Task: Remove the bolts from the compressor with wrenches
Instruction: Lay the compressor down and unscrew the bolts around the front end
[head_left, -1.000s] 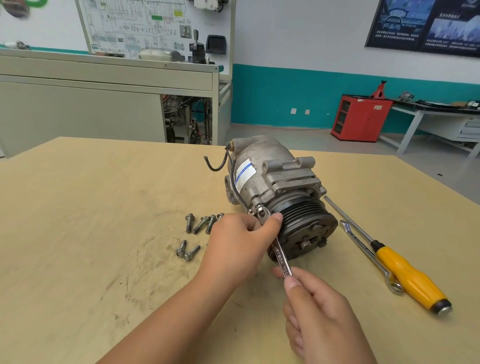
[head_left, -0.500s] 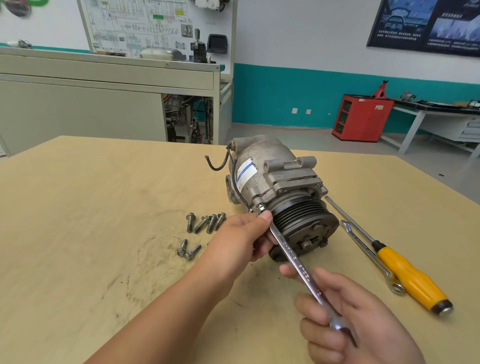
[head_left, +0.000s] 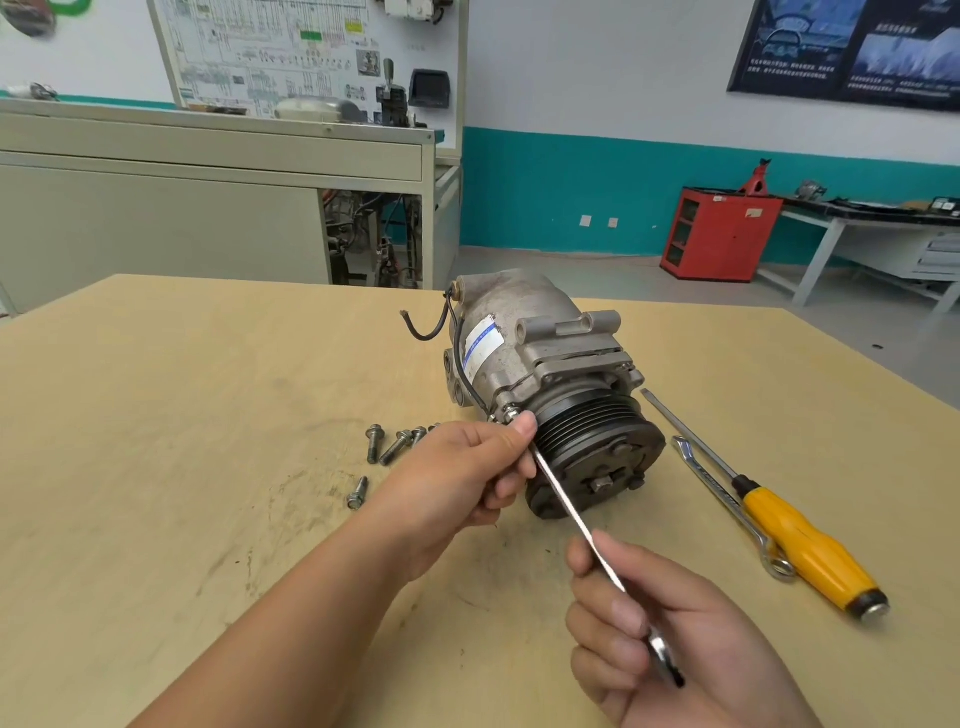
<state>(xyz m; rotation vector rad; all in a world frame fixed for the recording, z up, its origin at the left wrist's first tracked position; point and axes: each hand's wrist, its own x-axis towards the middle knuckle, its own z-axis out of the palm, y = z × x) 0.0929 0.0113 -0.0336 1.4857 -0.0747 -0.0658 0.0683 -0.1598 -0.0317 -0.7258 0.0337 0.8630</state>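
A grey metal compressor with a black ribbed pulley lies on its side on the wooden table. A slim steel wrench runs from a bolt at the compressor's lower left flange down to my right hand, which grips its near end. My left hand pinches the wrench head at that bolt with thumb and fingers. Several loose bolts lie on the table to the left of my left hand.
To the right of the compressor lie a second wrench and a yellow-handled screwdriver, side by side. A black wire sticks out from the compressor's far left. Beyond the table stand a grey cabinet and a red cabinet.
The wrench handle has swung down and to the right, and my right hand has slid along it to the near end. My left hand has stayed at the bolt.
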